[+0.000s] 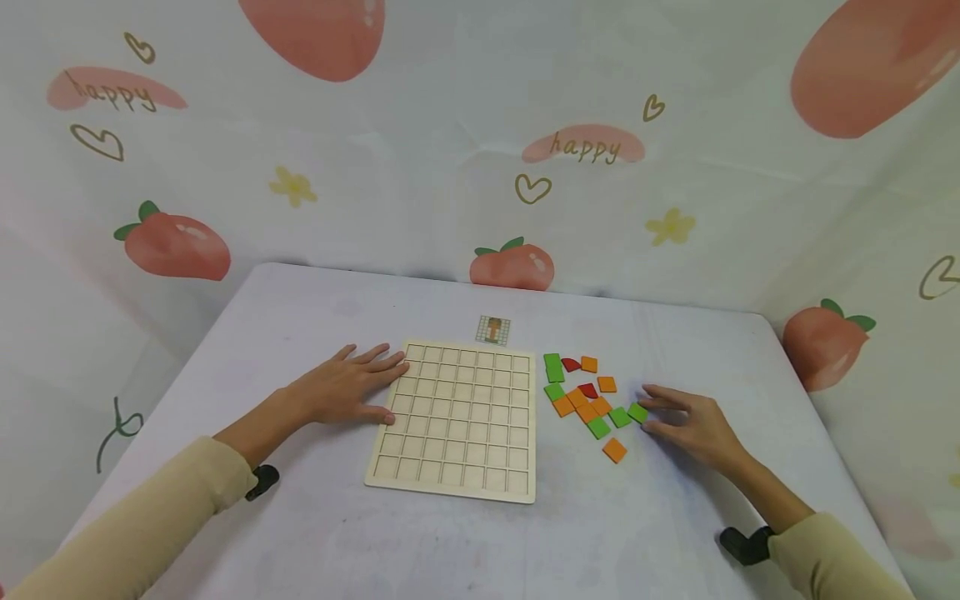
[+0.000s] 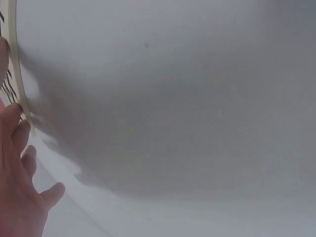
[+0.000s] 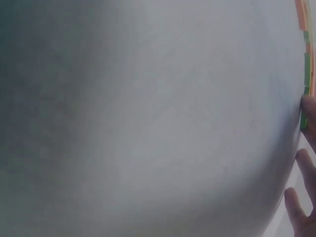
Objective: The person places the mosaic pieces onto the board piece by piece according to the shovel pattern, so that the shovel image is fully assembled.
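A pale wooden board [image 1: 456,421] with a grid of square recesses lies flat on the table. My left hand [image 1: 341,390] rests at its left edge, fingers spread, with the thumb and fingertips touching the rim; the left wrist view shows the same hand [image 2: 22,182] against the board's edge [image 2: 19,74]. To the right of the board, my right hand [image 1: 693,429] is at a green square tile [image 1: 637,412], thumb and forefinger apart at its right side. In the right wrist view, a fingertip [image 3: 309,106] appears to touch a green tile [image 3: 303,121].
Several loose tiles lie right of the board: orange squares [image 1: 615,450], green squares [image 1: 553,368] and red quarter-round pieces [image 1: 572,365]. A small card [image 1: 492,330] with a gridded picture lies behind the board. A patterned cloth [image 1: 420,167] hangs behind the white table [image 1: 315,517].
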A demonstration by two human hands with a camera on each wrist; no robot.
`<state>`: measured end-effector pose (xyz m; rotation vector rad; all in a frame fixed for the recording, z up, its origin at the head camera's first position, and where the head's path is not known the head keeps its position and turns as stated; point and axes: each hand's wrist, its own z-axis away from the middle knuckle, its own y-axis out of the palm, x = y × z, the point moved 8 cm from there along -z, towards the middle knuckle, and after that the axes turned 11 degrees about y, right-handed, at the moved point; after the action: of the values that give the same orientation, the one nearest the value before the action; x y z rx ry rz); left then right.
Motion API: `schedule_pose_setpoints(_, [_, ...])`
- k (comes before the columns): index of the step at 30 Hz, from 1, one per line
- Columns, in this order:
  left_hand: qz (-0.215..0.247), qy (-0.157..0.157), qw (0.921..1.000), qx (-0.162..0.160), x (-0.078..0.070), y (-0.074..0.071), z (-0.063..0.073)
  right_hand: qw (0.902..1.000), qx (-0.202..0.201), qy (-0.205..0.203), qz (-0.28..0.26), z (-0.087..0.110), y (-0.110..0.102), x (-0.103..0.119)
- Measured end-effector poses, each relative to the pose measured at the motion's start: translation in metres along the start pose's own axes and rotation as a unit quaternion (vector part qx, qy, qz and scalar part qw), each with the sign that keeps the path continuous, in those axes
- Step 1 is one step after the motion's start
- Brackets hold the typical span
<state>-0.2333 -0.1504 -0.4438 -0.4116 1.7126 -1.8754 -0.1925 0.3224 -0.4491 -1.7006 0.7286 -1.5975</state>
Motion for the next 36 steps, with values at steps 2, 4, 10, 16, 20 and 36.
schedule_pose_setpoints(2, [0.0,0.001,1.0,0.003,0.0,0.001,0.0,1.0,-0.003,0.0,-0.001,0.0,0.0,0.001])
schedule_pose_setpoints(4, [0.002,0.002,1.0,0.004,0.001,0.001,0.0,1.0,-0.005,0.0,-0.002,0.0,0.0,0.002])
schedule_pose_setpoints(10, [0.004,0.002,1.0,-0.004,0.0,0.001,0.001,0.9999,-0.014,-0.004,0.002,0.001,-0.001,0.003])
schedule_pose_setpoints(16, [0.0,0.001,1.0,-0.008,-0.001,0.001,0.001,0.9999,-0.016,-0.003,-0.002,0.0,0.0,0.002])
schedule_pose_setpoints(20, [0.001,0.003,0.9999,-0.011,0.0,0.002,0.001,0.9999,-0.015,0.005,-0.006,0.0,0.001,0.001])
schedule_pose_setpoints(36, [0.008,0.003,0.9999,-0.009,-0.002,0.001,0.001,0.9999,-0.003,0.011,0.0,-0.005,-0.005,0.012])
